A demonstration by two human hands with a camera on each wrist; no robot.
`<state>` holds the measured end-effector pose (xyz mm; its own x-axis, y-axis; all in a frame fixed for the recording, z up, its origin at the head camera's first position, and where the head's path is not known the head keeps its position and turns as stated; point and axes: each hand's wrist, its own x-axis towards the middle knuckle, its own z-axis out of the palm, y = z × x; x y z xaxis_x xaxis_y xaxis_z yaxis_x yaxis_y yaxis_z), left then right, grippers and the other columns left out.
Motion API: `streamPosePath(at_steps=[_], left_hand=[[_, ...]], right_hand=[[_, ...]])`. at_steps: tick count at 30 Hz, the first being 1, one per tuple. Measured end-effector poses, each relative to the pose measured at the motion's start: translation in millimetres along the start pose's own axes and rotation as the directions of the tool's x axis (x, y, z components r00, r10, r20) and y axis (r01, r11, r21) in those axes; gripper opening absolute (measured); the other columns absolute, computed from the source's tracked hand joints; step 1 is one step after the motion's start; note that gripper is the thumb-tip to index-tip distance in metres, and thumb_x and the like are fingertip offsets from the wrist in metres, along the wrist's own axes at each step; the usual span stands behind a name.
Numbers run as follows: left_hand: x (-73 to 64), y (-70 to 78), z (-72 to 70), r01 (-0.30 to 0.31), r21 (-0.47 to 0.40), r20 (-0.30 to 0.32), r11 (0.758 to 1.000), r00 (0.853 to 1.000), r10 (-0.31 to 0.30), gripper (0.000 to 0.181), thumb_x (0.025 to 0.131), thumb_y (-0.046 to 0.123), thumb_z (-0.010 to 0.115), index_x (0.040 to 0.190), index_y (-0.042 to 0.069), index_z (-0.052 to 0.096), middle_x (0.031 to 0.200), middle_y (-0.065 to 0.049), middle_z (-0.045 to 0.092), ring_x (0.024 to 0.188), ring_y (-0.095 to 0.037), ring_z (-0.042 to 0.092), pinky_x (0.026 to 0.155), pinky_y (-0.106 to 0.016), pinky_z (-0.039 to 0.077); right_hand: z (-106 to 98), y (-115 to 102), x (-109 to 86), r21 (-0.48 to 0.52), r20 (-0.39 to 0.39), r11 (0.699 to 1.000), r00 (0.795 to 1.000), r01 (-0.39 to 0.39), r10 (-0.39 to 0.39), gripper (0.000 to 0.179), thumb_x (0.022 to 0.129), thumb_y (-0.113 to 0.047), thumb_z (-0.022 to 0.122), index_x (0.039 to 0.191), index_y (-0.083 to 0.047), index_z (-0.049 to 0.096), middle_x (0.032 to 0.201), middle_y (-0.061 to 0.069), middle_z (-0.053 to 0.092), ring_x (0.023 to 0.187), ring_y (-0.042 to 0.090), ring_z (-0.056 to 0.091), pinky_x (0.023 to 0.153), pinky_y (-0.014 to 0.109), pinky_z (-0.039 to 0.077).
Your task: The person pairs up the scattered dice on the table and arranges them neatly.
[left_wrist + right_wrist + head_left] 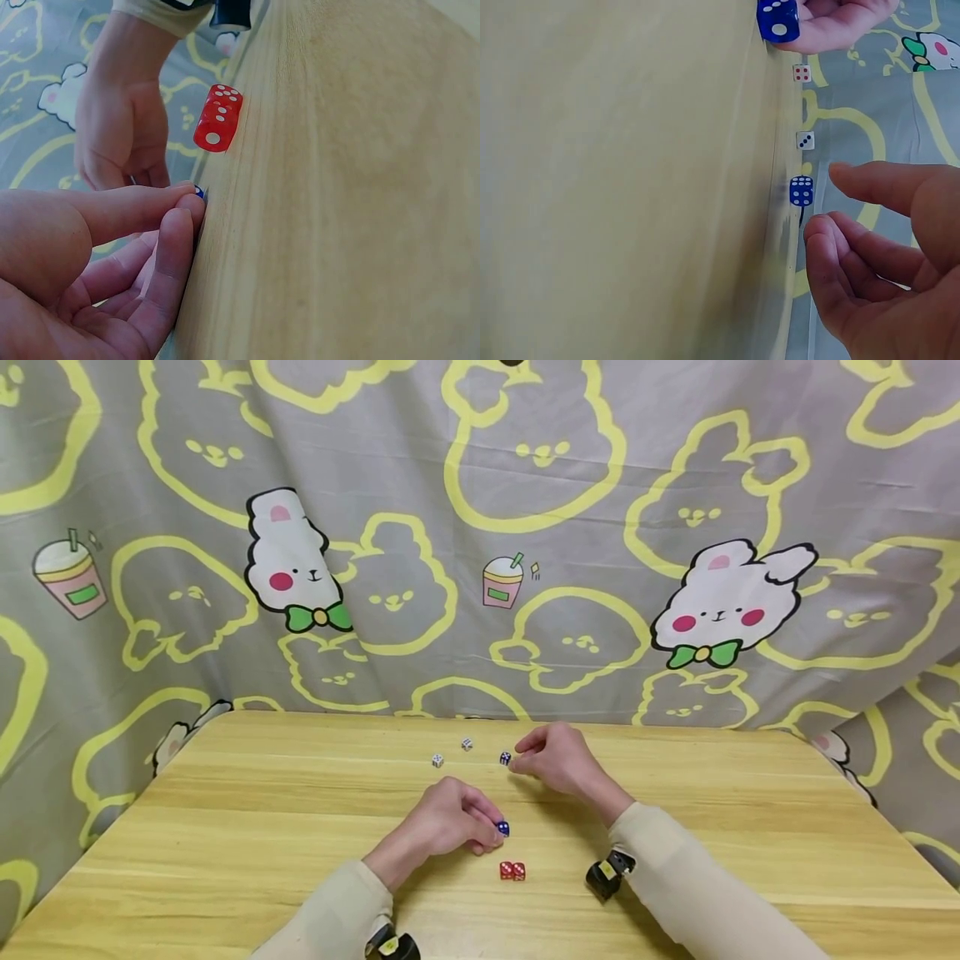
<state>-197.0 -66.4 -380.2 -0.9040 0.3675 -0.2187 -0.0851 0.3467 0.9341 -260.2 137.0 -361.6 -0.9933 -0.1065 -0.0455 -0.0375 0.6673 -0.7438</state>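
Thumb and fingertips of my left hand (455, 817) pinch a blue die (503, 829) low over the table; most of that die is hidden by the fingers in the left wrist view. My right hand (561, 760) is farther back, beside a second blue die (802, 191). Its thumb and fingers stand apart with a gap between them, and that die sits just past the fingertips on the table. Two red dice (513, 871) lie side by side in front of the left hand.
Two white dice (437, 761) lie toward the back of the wooden table (247, 827), left of the second blue die. A grey curtain (420, 460) with yellow cartoon outlines hangs right behind the table's back edge. Black wrist cameras (604, 877) hang below the sleeves.
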Motion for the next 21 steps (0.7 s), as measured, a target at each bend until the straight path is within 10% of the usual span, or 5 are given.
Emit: streamPosePath(at_steps=[21], left_hand=[[0.7,-1.5,1.1,0.003,0.002,-0.002,1.0,1.0,-0.003,0.011,0.085,-0.003,0.085,0.094,-0.001,0.078,0.081,-0.011,0.08,0.066,-0.012,0.073,0.063,-0.026,0.064]], right_hand=[[16,-6,14.9,-0.084,-0.004,0.996,0.999,-0.041,0.041,0.014,0.084,-0.017,0.09,0.093,-0.009,0.081,0.09,0.003,0.077,0.077,0.015,0.064,0.062,0.022,0.05]])
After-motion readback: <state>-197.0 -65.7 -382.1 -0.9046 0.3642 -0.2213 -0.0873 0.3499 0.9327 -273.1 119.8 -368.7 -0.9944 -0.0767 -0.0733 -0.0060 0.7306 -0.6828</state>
